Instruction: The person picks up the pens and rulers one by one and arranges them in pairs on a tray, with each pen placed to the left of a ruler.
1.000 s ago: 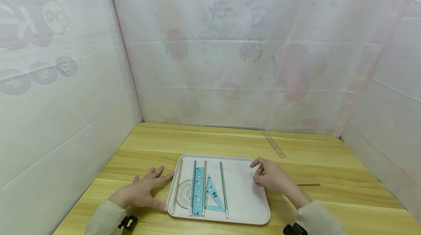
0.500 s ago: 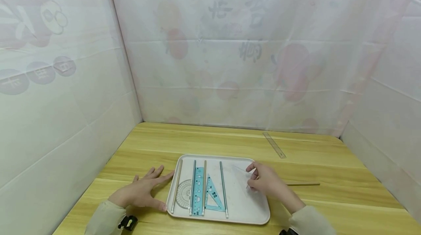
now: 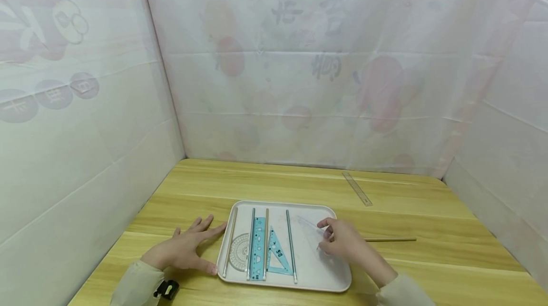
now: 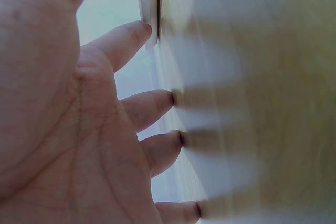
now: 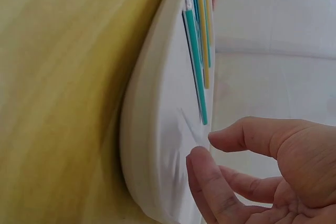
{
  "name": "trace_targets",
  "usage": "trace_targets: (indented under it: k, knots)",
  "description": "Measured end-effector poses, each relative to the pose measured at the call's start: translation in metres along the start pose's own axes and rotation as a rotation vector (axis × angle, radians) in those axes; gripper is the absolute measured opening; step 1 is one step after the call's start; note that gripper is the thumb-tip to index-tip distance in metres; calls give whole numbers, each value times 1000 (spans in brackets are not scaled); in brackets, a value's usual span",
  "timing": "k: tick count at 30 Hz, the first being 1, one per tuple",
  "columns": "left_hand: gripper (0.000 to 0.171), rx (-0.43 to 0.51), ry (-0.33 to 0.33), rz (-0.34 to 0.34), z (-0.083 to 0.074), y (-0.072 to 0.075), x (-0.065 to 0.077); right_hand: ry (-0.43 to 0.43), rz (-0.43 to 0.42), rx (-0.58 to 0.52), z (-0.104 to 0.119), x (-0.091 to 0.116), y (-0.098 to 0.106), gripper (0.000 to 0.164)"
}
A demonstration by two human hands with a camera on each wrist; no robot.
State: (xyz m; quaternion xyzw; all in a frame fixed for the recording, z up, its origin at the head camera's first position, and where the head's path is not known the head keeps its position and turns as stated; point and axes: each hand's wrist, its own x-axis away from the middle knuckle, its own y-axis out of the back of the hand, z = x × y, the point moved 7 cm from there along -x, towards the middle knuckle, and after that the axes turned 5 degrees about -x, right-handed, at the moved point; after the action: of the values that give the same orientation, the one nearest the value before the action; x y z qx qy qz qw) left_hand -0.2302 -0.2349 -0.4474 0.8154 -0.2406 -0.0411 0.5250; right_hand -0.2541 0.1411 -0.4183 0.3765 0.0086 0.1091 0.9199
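A white tray lies on the wooden table. My left hand is spread flat beside it, thumb and index finger touching its left rim. Over the tray's right part, my right hand pinches a thin clear plastic piece, apparently a set square; its outline is faint, and the fingers cover part of it. In the tray lie a clear protractor, a blue ruler, a blue set square and several pencils, including a green pencil nearest the right hand.
A clear ruler lies on the table behind the tray to the right. Right of the tray is a gold pencil, partly hidden by the right hand. Fabric walls stand behind and at both sides of the table.
My right hand has moved left and slightly down over the tray with the clear piece, uncovering more of the gold pencil on the table. The left hand has stayed in place.
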Motion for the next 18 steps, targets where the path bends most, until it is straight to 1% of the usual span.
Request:
trace_targets:
  k: [4, 12, 18]
  knots:
    - [111, 0, -5, -2, -1, 0, 1, 12, -14, 37, 1, 2, -1, 48]
    - [111, -3, -6, -3, -1, 1, 1, 19, 2, 20, 1, 6, -5, 48]
    - [111, -9, -9, -5, -1, 1, 1, 27, 29, 11, 2, 8, -11, 42]
